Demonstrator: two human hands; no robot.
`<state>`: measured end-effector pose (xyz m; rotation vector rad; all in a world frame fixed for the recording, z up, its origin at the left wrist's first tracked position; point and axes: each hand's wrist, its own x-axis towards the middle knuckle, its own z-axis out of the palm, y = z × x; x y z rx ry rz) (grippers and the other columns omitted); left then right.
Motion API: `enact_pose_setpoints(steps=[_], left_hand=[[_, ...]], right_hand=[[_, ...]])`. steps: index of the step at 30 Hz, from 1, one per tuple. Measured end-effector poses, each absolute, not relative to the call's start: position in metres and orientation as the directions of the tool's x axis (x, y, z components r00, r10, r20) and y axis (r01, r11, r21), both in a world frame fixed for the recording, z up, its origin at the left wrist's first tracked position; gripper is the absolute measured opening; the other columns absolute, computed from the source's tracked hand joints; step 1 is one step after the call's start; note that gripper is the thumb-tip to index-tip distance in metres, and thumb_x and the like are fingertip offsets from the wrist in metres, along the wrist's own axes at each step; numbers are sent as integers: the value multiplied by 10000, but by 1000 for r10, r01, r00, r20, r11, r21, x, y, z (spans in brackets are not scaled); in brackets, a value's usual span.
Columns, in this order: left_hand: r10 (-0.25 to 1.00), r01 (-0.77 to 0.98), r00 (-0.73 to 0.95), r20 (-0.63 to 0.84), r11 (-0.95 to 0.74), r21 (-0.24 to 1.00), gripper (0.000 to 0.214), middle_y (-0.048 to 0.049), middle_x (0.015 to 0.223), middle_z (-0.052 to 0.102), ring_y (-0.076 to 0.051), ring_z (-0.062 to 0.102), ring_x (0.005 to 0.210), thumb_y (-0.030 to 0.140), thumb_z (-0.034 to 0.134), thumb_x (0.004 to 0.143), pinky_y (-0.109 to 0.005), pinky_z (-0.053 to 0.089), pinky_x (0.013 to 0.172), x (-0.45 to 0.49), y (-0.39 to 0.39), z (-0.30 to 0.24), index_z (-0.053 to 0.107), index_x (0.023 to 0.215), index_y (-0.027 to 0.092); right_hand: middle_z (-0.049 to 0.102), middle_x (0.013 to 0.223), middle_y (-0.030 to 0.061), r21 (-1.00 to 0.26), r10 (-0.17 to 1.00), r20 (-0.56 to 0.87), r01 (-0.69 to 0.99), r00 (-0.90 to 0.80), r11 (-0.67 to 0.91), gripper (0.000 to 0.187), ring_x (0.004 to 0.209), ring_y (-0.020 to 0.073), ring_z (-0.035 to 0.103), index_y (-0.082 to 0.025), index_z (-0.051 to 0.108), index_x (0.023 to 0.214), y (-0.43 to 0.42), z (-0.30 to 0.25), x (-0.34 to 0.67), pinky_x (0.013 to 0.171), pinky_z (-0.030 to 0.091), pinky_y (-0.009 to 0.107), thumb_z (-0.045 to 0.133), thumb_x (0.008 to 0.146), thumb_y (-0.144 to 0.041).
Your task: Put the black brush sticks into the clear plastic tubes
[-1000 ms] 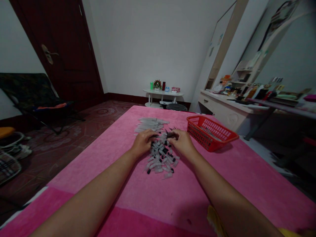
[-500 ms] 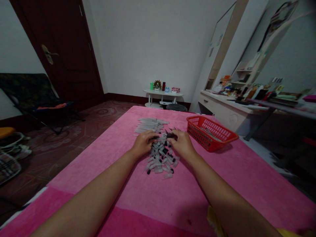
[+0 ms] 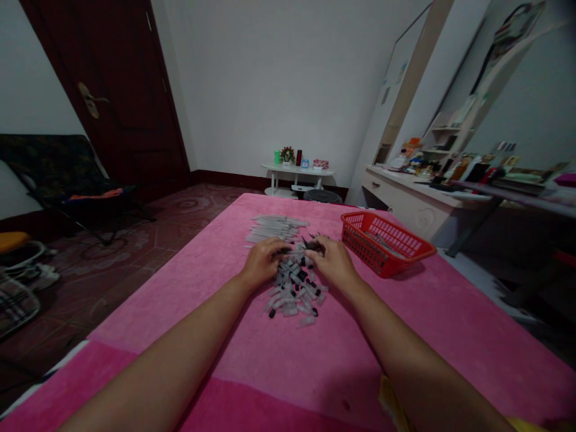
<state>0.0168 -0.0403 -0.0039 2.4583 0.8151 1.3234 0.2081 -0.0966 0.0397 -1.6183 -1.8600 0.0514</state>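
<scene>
My left hand (image 3: 262, 262) is at the left edge of a pile of small translucent caps (image 3: 290, 309) mixed with short black pieces (image 3: 315, 312). Its thumb and fingers are pinched together by something dark, too small to make out. Across the pile, my right hand (image 3: 333, 261) is closed with dark pointed pieces (image 3: 308, 244) at its fingertips. Just beyond the hands lies a bundle of slim whitish sticks (image 3: 276, 228), like pen barrels, side by side. More thin dark tips show behind the right hand.
A red plastic basket (image 3: 382, 267) with some slim pale items inside stands to the right on the pink cloth (image 3: 180, 312). A dressing table (image 3: 405, 192) crowded with bottles is at the right. Further back are a low white stand (image 3: 297, 170) and a dark round stool (image 3: 322, 196).
The dark pointed pieces at my right fingertips have shifted slightly and stick out more plainly. Both hands stay in nearly the same place.
</scene>
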Motion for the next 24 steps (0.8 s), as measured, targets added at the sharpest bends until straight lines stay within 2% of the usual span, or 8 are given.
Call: enact_pose_setpoints(steps=[5, 8, 10, 14, 19, 22, 24], left_hand=[[576, 367, 445, 686, -816, 447, 213, -52, 854, 642, -170, 596, 817, 91, 589, 778, -286, 468, 741, 18, -41, -4, 679, 944, 189], [575, 353, 428, 697, -816, 457, 205, -55, 861, 644, -167, 597, 818, 100, 589, 784, -281, 469, 739, 18, -41, -4, 677, 950, 181], [575, 344, 430, 696, -817, 462, 196, -55, 857, 643, -165, 597, 811, 115, 588, 792, -278, 470, 730, 18, -41, -4, 678, 953, 181], [571, 341, 444, 691, -821, 459, 208, -56, 864, 644, -171, 597, 819, 111, 582, 790, -285, 467, 732, 18, -40, -5, 677, 959, 186], [564, 338, 443, 697, -825, 453, 213, -51, 859, 643, -169, 593, 815, 98, 585, 783, -281, 464, 730, 18, -40, -5, 674, 955, 187], [559, 334, 450, 696, -829, 449, 212, -48, 855, 640, -167, 590, 816, 94, 588, 782, -278, 462, 731, 18, -41, -5, 673, 953, 185], [560, 334, 448, 698, -828, 450, 216, -48, 859, 643, -168, 592, 819, 88, 590, 777, -279, 462, 732, 18, -40, -5, 673, 951, 184]], right_hand=[[638, 636, 27, -411, 919, 395, 892, -11, 187, 334, 586, 139, 547, -184, 638, 670, -98, 40, 208, 536, 308, 230, 469, 858, -402], [666, 718, 17, -430, 911, 412, 877, -22, 216, 207, 637, 142, 567, -194, 661, 785, -98, 41, 208, 555, 324, 219, 566, 793, -377], [669, 726, 8, -430, 912, 408, 872, -44, 235, 172, 644, 141, 570, -198, 665, 791, -98, 41, 208, 564, 331, 216, 579, 780, -347], [627, 607, 17, -426, 929, 367, 880, -44, 210, 380, 584, 141, 551, -182, 643, 645, -98, 41, 209, 533, 315, 224, 451, 864, -427], [657, 688, 7, -425, 912, 410, 877, -34, 224, 188, 624, 143, 563, -194, 662, 754, -98, 41, 208, 543, 319, 218, 580, 774, -362], [628, 614, 19, -433, 923, 380, 872, -54, 229, 325, 590, 142, 551, -181, 644, 658, -97, 40, 209, 544, 323, 226, 483, 843, -394], [623, 604, 20, -447, 929, 367, 866, -50, 223, 347, 582, 144, 549, -179, 650, 671, -97, 40, 209, 537, 322, 227, 481, 842, -429]])
